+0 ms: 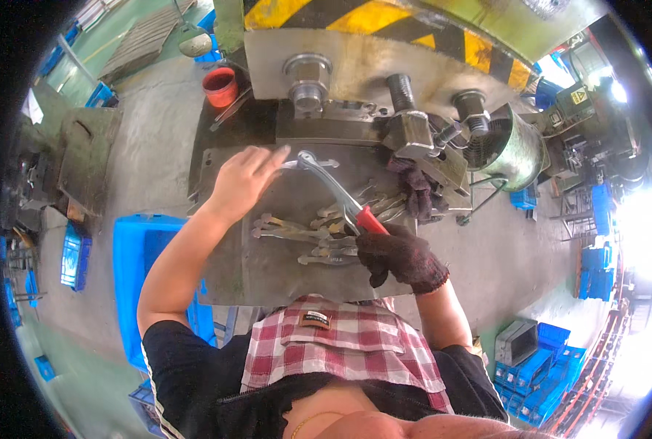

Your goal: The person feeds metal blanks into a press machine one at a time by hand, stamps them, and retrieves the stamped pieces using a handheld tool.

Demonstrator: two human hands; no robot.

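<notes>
My right hand (406,260), in a dark knitted glove, is wrapped round the red grip of a pair of long metal pliers (333,189). The plier head reaches up and left over the steel work plate to a slim, flat metal part (324,162). At that part's left end are the closed fingers of my bare left hand (247,179); the thumb is hidden. Below the pliers lies a loose pile of similar slender metal parts (333,233) on the plate (249,267), several of them overlapping.
A heavy press (267,69) with large bolts and a striped edge stands just beyond the plate. A red cup (220,88) sits at its far left, and a dark glove (418,192) lies at the right. A blue bin (128,285) stands left; a green fan-like drum (520,150) stands right.
</notes>
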